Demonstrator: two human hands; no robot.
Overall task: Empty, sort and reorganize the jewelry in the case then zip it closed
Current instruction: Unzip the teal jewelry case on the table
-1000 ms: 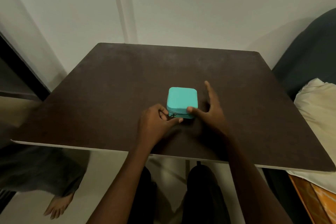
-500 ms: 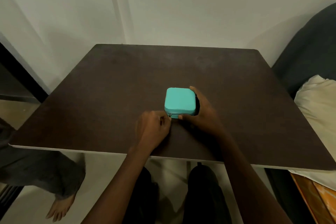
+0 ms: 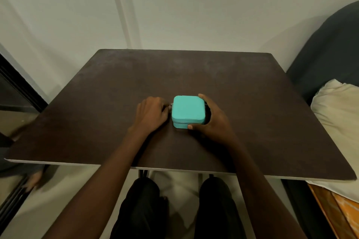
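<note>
Pinching the small metal zip pull [image 3: 171,105] with the left hand [image 3: 151,114], fingers curled together on it at the case's nine-o'clock side, knuckles resting low over the table [image 3: 252,103]. Bracing with the right hand [image 3: 210,118], thumb pressing the front seam near the five-o'clock corner and fingers wrapping round the three-o'clock wall, so clamped on the case [image 3: 188,109] from the opposite side. Sitting flat near the middle of the table, lid down and seam looking closed along the front, though whether any of the zip is already parted on the left cannot be told. Lying immediately at three o'clock from the left hand, touching it through the pull, so the left is the working hand. Running the zip track round the perimeter, likely calling next for a pull toward twelve o'clock along the left wall and round the far corner. Risking the light case swivelling unless the right grip holds. Showing a pale cushion [image 3: 338,106] well apart at three o'clock.
</note>
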